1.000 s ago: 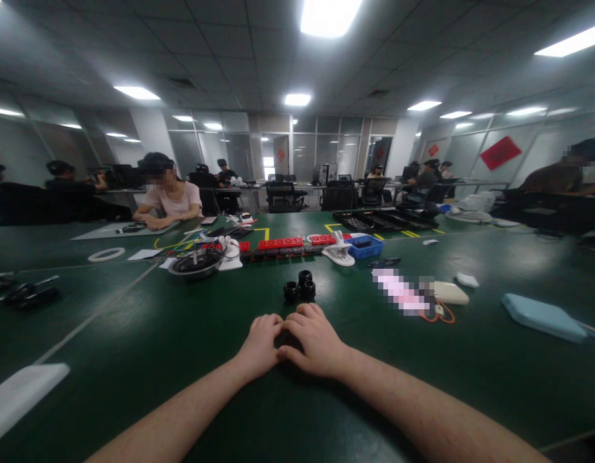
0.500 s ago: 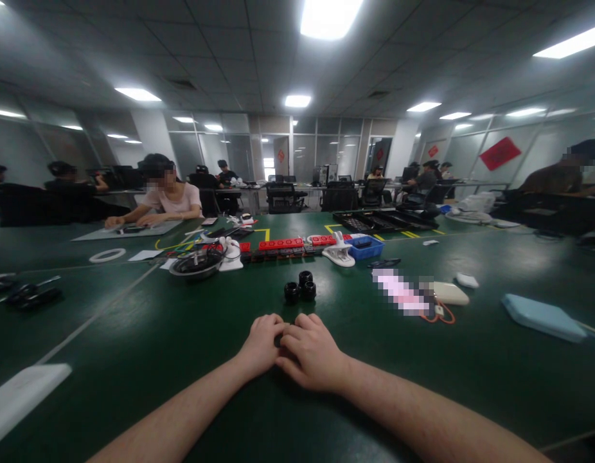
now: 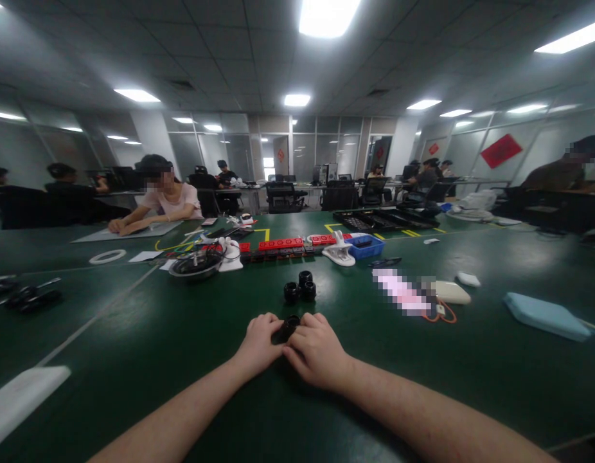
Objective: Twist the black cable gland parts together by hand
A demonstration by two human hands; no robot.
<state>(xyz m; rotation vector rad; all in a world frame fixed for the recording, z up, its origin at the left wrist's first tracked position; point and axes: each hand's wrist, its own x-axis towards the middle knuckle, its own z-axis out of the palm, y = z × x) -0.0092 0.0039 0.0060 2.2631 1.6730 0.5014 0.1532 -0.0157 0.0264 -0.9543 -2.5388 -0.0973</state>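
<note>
My left hand (image 3: 263, 343) and my right hand (image 3: 317, 350) meet over the table, fingers curled round a black hollow cylindrical part (image 3: 288, 326). A round open end of this part faces up between the fingers, while its lower portion is hidden by both hands. Just beyond them, a small cluster of three shiny black ring-topped cylinders (image 3: 306, 288) stands on the green table (image 3: 220, 399). They look much like the held part in colour and finish, and neither hand touches them.
Across the table lie a red-and-black strip of parts (image 3: 281, 244), a blue bin (image 3: 366, 247), a dark bowl with cables (image 3: 196, 263) and a white clamp (image 3: 340, 252). A light-blue case (image 3: 545, 315) is at right. A person (image 3: 167, 196) sits at far left.
My hands have parted slightly and the black part now shows between them with its open end up; before, it was mostly covered. The three black cylinders have stayed put.
</note>
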